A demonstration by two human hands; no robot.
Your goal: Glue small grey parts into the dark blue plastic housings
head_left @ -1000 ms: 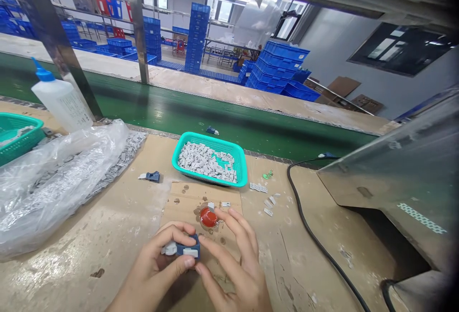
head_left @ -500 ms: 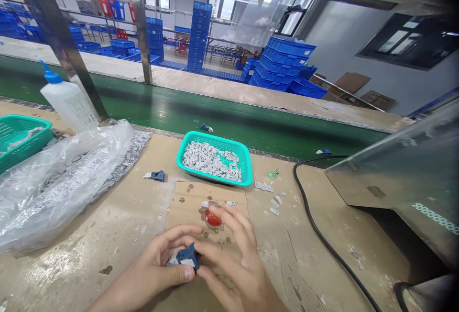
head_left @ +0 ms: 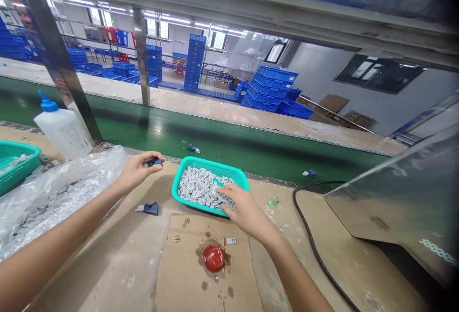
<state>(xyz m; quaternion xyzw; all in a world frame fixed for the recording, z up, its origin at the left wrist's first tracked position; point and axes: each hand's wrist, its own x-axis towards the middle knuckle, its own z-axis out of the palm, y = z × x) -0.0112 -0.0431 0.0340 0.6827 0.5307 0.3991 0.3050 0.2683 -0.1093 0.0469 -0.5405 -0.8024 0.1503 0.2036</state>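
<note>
Where the bare left hand [head_left: 138,170] hangs: left of the turquoise perforated plastic basket [head_left: 215,163], fingers closed on a small dark-blue moulded plastic part [head_left: 154,162], much of it hidden.
Bare right hand [head_left: 243,204]: over the basket's near right side, thumb and fingers parted, nothing visible between them; contact with the contents cannot be told.
Dark-blue part: probably light and stiff, slippery if wet; best gripped by its broad sides.
Small flat pale-grey plastic pieces [head_left: 197,185]: heaped inside the basket; likely very light, rigid, easily scattered; best pinched singly by opposite edges.
Second dark-blue part with pale tip [head_left: 150,208]: lying loose, left of the basket and nearer.
Glossy red rounded dome [head_left: 213,259]: nearer than the basket, wet blotches around it on flat brown cardboard [head_left: 186,278].
Crinkled clear plastic film [head_left: 89,183]: well left of the basket, over more grey pieces.
Smooth green belt [head_left: 158,125]: beyond the basket.
</note>
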